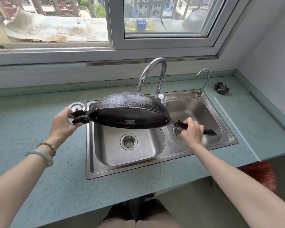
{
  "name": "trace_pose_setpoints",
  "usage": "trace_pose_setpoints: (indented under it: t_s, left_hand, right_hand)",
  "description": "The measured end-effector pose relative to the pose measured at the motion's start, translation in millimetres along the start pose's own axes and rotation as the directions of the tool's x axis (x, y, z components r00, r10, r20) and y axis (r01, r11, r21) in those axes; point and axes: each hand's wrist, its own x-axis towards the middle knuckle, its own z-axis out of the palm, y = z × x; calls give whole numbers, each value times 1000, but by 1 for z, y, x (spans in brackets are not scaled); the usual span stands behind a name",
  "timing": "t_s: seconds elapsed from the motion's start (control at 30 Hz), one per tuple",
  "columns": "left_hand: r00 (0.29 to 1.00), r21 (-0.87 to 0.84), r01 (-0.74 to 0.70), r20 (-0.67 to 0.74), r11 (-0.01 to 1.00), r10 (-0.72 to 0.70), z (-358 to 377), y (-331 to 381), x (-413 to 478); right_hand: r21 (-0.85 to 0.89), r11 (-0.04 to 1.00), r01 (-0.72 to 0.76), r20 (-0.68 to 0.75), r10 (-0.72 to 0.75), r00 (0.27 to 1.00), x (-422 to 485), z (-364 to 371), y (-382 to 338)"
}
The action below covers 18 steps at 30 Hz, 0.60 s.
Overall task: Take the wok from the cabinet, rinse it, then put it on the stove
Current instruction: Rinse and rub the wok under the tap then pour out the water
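A: What lies under the hands?

B: A blue-green desk point(39, 129) runs beneath both forearms. A steel two-basin sink point(122, 171) is set into it, right below the hands.

A: And the wok?

B: The wok point(127, 102) hangs in the air between the two hands, over the left basin. It is turned bottom up and tilted, so its dark inside faces down and toward the person. Water drops bead on its blackened underside.

A: Anything behind it?

B: A tall curved faucet point(155, 71) rises just beyond the wok, on the side away from the hands.

A: How do the hands hold it?

B: The left hand point(62, 122) has its fingers and thumb curled round the short helper handle. The right hand point(192, 130) is wrapped round the long straight handle, whose end sticks out past it over the right basin.

A: Smaller things?

B: A dark wire scourer point(221, 88) sits on the desk well beyond the right hand. A round metal cap point(76, 106) lies just past the left hand.
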Motion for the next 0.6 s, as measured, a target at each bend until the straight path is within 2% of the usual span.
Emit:
trace_pose_setpoints:
  t_s: [0.6]
  left_hand:
    - [996, -2, -35, -79, 999, 34, -27, -2, -15]
  right_hand:
    - [20, 999, 34, -60, -33, 998, -13, -9, -12]
